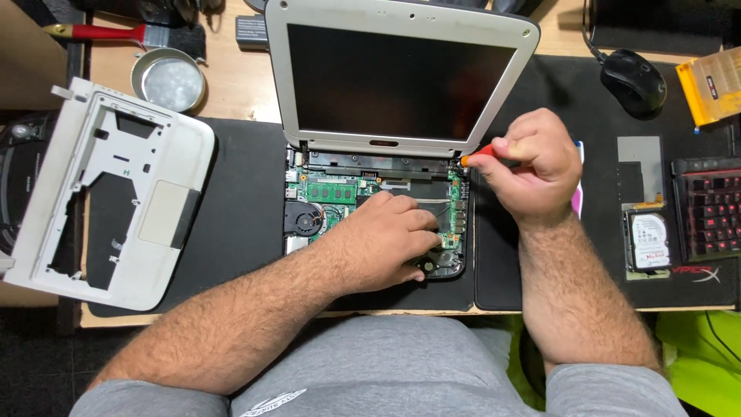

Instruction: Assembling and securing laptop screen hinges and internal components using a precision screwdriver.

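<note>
A small grey laptop (401,77) stands open on a black mat, its top cover removed so the green circuit board (332,191) and fan (302,220) show. My left hand (386,239) lies flat on the exposed base, fingers spread over the right part of the board. My right hand (532,162) is closed around a screwdriver with an orange-red handle (478,154), its tip at the laptop's right hinge corner. The tip itself is hidden.
The removed grey palmrest cover (108,193) lies at left. A round metal tin (168,79) and a red-handled brush (116,33) sit behind it. At right are a mouse (633,81), a bare hard drive (648,241), a red-lit keyboard (708,205) and a yellow case (712,89).
</note>
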